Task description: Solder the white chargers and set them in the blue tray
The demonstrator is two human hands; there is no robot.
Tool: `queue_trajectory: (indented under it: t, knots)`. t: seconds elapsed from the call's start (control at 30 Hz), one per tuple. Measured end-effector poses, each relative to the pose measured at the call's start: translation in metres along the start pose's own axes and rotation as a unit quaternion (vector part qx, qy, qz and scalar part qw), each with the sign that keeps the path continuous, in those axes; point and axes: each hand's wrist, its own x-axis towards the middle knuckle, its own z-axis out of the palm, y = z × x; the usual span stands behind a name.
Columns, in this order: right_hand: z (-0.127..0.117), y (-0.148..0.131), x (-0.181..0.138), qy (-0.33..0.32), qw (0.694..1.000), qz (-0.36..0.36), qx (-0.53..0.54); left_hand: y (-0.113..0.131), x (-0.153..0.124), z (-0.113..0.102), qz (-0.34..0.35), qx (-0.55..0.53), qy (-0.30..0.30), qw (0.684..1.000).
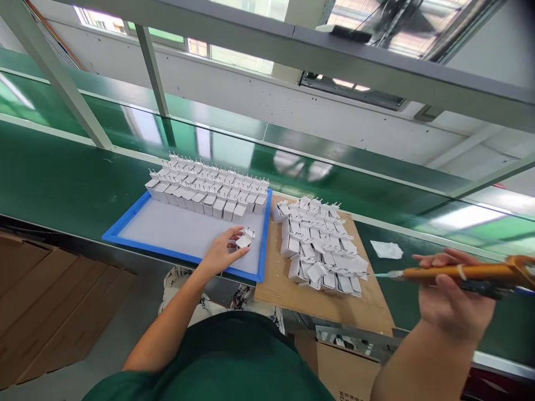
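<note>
A: Ok, what have we got, starting far left?

B: Brown cardboard (50,312) below the edge of our green worktop (62,167), then a blue-rimmed tray (125,216) on top of it. Packed rows of white cases (204,192) fill the far side of that tray, thin prongs sticking up.

A: And our left hand (219,253)?

B: Over the near right part of the tray, thumb and fingers closed around a single white case (246,239), open side up. We can't tell if it's touching the tray floor or just off it.

A: Next along?

B: A flat cardboard sheet (273,278) right beside the tray, carrying a second batch of white cases (320,242), a bit messier, some tilted. Past that we've got a crumpled white scrap (387,249) on the green.

A: Right hand (455,303)?

B: Far right, wrapped around an orange tool (468,272), thumb on the near side. Its thin pale-blue tip (387,274) points left, up near the edge of that second batch.
</note>
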Motion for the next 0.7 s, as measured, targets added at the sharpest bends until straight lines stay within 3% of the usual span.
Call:
queue_trajectory:
  t: [0.13, 0.27, 0.33, 0.57, 0.7]
  knots:
    - [0.033, -0.025, -0.030, -0.018, 0.993, -0.074, 0.091, -0.003, -0.002, -0.006, -0.047, -0.075, 0.026, 0.996]
    - [0.073, -0.026, -0.036, -0.147, 0.950, -0.181, 0.207, 0.004, -0.009, -0.002, -0.068, 0.065, 0.070, 0.993]
    - [0.096, -0.026, -0.037, -0.188, 0.923, -0.209, 0.264, 0.009, -0.014, 0.004, -0.055, 0.151, 0.064, 0.985]
    - [0.163, -0.045, -0.038, -0.207, 0.900, -0.174, 0.342, 0.015, -0.012, 0.031, -0.042, 0.400, 0.048, 0.914]
    - [0.180, -0.055, -0.039, -0.205, 0.907, -0.168, 0.328, 0.016, -0.008, 0.031, -0.025, 0.353, 0.048, 0.934]
